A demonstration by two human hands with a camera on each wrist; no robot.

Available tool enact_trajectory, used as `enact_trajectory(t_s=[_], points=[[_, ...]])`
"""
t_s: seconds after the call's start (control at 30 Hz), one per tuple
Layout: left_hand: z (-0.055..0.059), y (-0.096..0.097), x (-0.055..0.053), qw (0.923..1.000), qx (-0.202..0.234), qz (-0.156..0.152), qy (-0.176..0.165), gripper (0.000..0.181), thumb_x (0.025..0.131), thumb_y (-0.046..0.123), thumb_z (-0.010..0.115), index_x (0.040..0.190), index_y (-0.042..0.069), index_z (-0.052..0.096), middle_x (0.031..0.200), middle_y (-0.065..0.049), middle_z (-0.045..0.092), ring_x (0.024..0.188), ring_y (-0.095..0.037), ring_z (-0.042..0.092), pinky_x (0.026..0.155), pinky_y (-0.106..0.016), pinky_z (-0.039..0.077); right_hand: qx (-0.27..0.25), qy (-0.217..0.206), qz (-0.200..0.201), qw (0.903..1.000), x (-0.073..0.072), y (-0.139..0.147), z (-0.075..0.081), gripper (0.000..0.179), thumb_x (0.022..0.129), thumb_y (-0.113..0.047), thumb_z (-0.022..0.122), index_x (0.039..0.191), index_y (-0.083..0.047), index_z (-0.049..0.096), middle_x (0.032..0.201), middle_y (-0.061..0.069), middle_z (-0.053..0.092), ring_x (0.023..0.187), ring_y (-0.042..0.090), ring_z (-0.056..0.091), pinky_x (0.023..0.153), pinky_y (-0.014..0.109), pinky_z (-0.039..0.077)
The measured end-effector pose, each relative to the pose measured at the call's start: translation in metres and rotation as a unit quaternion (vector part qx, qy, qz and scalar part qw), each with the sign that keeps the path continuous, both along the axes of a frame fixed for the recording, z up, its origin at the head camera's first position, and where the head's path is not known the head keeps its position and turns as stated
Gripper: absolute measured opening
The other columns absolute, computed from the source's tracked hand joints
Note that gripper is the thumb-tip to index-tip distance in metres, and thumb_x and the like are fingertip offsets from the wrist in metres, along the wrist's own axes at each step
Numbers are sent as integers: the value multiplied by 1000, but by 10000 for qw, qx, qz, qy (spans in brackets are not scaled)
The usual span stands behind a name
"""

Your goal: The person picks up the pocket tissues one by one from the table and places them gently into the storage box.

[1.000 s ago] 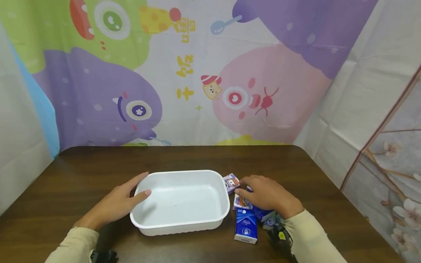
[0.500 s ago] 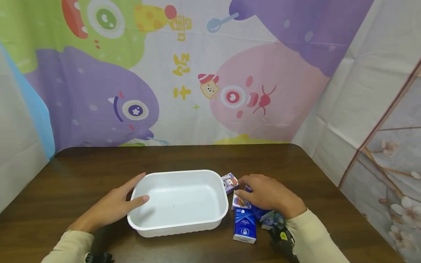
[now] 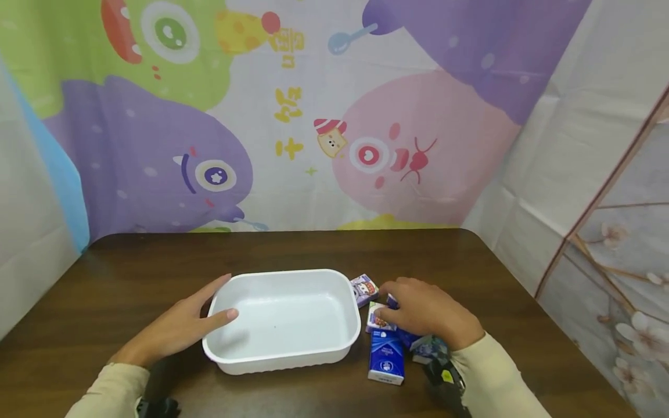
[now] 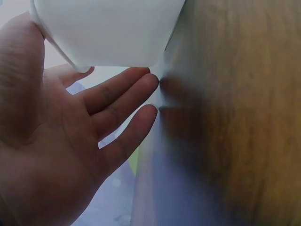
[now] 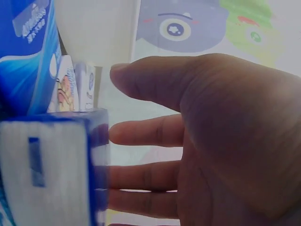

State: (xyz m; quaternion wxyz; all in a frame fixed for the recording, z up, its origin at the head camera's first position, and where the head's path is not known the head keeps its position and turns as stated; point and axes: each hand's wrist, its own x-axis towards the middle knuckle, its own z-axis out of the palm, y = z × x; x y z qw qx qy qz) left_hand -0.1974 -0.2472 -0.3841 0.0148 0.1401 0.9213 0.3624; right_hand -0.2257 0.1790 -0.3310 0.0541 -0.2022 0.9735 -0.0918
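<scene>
Nearest, right of lower centre, we find 1 blue pack [image 3: 386, 355], its long axis running up the frame, white end facing the bottom edge. It lies below-left of the right hand [image 3: 427, 310], whose thumb and fingers stand apart, partly hiding 1 white printed pack [image 3: 373, 323]. At lower centre, the white tray [image 3: 282, 325] runs lengthwise left to right; the left hand [image 3: 179, 326], fingers spread, lays its thumb over the rim. Farthest, we see the printed curtain [image 3: 292, 191].

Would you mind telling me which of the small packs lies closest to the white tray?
The lilac cartoon pack, farthest back: in the head view the rim of the white tray meets it, while table shows between tray and other packs.
</scene>
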Motion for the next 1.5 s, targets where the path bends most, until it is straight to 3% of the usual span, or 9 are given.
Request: enact_trajectory(t_s=[0.1, 0.37, 0.53, 0.9, 1.2, 1.5], points=[[1, 0, -2, 10000, 27, -30, -20, 82, 96, 51, 63, 160, 17, 26, 157, -21, 35, 137, -45, 40, 102, -67, 35, 110, 105, -51, 9999, 1, 1, 2, 47, 91, -47, 71, 125, -15, 69, 117, 6, 67, 109, 26, 62, 94, 53, 50], [8, 6, -12, 9999, -52, -90, -32, 83, 95, 54, 63, 161, 19, 25, 159, -19, 33, 140, -44, 36, 105, -68, 32, 496, -114, -435, 9978, 3, 7, 9, 57, 88, -53, 72, 131, -16, 66, 122, 7, 67, 117, 32, 61, 95, 61, 47], [6, 11, -16, 9999, 3, -120, -71, 82, 95, 54, 62, 161, 20, 25, 159, -18, 32, 141, -43, 35, 105, -68, 31, 678, -129, -522, 9963, 5, 11, 10, 61, 87, -55, 73, 132, -14, 65, 124, 8, 66, 117, 33, 60, 95, 62, 47], [-8, 5, -5, 9998, -7, 41, -210, 80, 97, 53, 60, 161, 22, 23, 158, -21, 34, 137, -47, 39, 100, -69, 37, 761, -143, -352, 9964, 8, 5, 11, 52, 85, -53, 75, 119, -14, 69, 106, 3, 69, 96, 25, 65, 84, 54, 53], [-6, 8, -6, 9997, 38, 10, -225, 79, 98, 51, 60, 161, 22, 23, 158, -20, 33, 138, -47, 37, 101, -70, 34, 784, -215, -569, 9951, 7, 7, 9, 57, 82, -55, 77, 124, -16, 68, 110, 3, 69, 103, 28, 65, 89, 56, 51], [-5, 3, -3, 9996, -40, 123, -253, 80, 98, 53, 59, 161, 23, 22, 158, -21, 33, 136, -48, 39, 98, -70, 37, 644, -100, -379, 9972, 4, 5, 9, 54, 83, -56, 76, 119, -16, 70, 101, 0, 70, 93, 22, 65, 85, 51, 52]])
